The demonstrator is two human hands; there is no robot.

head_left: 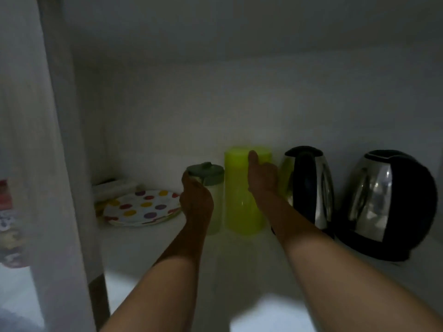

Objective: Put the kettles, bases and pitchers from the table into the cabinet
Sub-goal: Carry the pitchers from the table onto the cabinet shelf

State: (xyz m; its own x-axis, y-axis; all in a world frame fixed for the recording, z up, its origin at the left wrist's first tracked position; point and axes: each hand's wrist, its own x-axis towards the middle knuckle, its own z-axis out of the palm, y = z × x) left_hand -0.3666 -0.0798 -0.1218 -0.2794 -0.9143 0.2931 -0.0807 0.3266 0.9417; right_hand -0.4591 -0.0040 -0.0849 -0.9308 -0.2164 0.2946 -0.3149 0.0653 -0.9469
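Inside the dim white cabinet (167,104), the left hand (195,200) is gripping a clear grey-lidded pitcher (211,178) while the right hand (262,178) is clasping a translucent lime-green plastic pitcher (239,207) beside two steel-and-black kettles (309,185).

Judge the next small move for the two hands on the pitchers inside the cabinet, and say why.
Probably let go and draw both arms back. The left hand grips the clear pitcher and the right hand the yellow-green pitcher; both appear to stand upright on the shelf, beside two kettles, so they look placed.

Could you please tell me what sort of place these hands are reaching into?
Most likely a kitchen cabinet shelf: two steel electric kettles, a lime-green pitcher and polka-dot plates stand on it, enclosed by pale walls.
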